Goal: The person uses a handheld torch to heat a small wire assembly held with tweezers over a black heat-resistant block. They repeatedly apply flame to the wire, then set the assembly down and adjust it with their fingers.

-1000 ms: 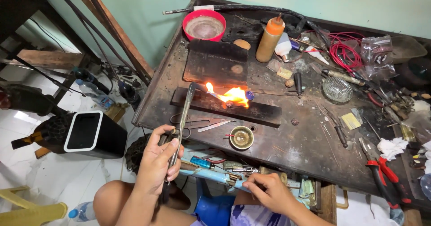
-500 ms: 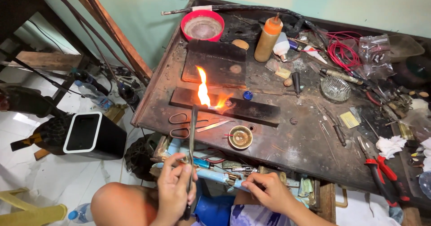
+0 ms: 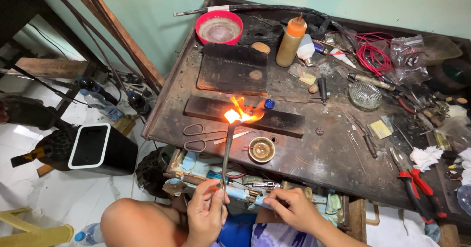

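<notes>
My left hand (image 3: 207, 210) is closed around the lower end of a thin metal torch (image 3: 226, 151) that points away from me. Its tip burns with an orange flame (image 3: 241, 112) over a long charred block (image 3: 245, 115) on the blackened workbench (image 3: 324, 154). My right hand (image 3: 293, 208) rests at the bench's near edge, fingers pinched on something small among the clutter of an open drawer (image 3: 216, 181); what it holds is too small to tell. A small round dish (image 3: 261, 149) sits just right of the torch.
Scissors (image 3: 198, 136) lie left of the torch. A red bowl (image 3: 219, 27), an orange-capped bottle (image 3: 290, 41), red wire (image 3: 372, 55), a glass dish (image 3: 365, 95) and red-handled pliers (image 3: 414, 181) crowd the bench. A black bin (image 3: 100, 149) stands on the white floor.
My left hand has drawn back toward me and the torch has swung right. The flame has moved from the block's left part to its middle and now flares rightward.
</notes>
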